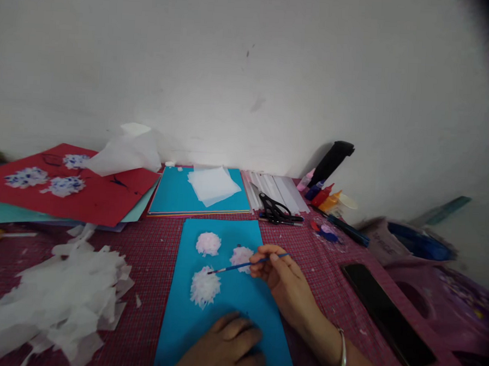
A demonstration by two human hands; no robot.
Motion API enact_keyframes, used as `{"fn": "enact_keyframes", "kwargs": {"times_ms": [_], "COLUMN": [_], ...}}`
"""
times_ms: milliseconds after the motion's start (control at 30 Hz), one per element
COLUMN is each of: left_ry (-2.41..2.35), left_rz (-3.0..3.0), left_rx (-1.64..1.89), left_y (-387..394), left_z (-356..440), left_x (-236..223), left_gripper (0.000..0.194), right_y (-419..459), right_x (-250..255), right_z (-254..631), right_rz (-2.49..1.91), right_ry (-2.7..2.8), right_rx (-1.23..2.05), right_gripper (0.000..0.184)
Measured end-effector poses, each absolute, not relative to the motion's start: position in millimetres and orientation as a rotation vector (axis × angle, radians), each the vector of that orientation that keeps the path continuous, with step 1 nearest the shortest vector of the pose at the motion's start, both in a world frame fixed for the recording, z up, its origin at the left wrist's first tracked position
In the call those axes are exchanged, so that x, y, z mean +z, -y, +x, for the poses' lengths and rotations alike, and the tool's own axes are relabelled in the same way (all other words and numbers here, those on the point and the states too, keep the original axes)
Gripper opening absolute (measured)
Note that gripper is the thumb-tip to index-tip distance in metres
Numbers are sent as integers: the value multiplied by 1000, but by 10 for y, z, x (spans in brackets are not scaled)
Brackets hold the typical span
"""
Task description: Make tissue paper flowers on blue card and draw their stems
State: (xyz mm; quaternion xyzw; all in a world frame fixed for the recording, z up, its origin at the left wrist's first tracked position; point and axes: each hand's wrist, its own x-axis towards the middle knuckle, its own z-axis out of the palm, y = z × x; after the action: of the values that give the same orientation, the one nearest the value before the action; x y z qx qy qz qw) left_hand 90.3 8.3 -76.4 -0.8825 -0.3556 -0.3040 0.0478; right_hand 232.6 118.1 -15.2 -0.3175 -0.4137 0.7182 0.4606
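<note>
Between the fingertips of my right hand (pixel 278 280) is a thin blue paintbrush (pixel 235 266), its tip touching the upper edge of the lower white paper flower (pixel 205 287). Two more ruffled flowers with a pinkish tint, one at the upper left (pixel 208 243) and one beside my fingers (pixel 240 256), sit on a blue sheet (pixel 230 297). My left hand (pixel 227 348) lies on the lower part of that sheet, palm down with fingers stretched out and slightly bent. A bracelet circles my right wrist.
White tissue pieces (pixel 67 288) are heaped at left, below a red sheet (pixel 116 209) bearing blue-flecked flowers. Behind lie stacked coloured sheets (pixel 170 193) and black scissors (pixel 274 206). Paint bottles (pixel 321 195), paint blobs (pixel 327 234), a dark phone (pixel 385 313) and a pink container (pixel 376 239) stand right.
</note>
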Motion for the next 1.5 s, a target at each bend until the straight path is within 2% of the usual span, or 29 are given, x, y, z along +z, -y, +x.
{"fn": "enact_keyframes", "kwargs": {"times_ms": [333,600,900,1133,1400,1500], "left_ry": [1091,1111,1130,1104,1140,1026], "left_rz": [-2658,-2734,-2714,-2710,-2726,-2748], "left_rx": [-968,-864,-883,-880,-820,-793], "left_y": [-89,-70,-78,-79,-78,-99], "left_z": [918,903,922,907,874,818], "left_x": [-740,-775,-748,-691,-634,-659], "left_gripper": [24,16,17,14,16,20], "right_y": [-1188,-1218,-1235,-1188,-1288,-1497], "right_x": [-228,-185,-187,-221,-110,81], "right_z": [2300,2397,2411,2377,2482,2716], "right_rz": [-782,-739,-778,-756,-736,-700], "right_ry": [1047,980,950,1018,1027,1029], "right_rx": [1831,1875,1830,1929,1849,1642], "right_gripper": [21,17,15,16,15,13]}}
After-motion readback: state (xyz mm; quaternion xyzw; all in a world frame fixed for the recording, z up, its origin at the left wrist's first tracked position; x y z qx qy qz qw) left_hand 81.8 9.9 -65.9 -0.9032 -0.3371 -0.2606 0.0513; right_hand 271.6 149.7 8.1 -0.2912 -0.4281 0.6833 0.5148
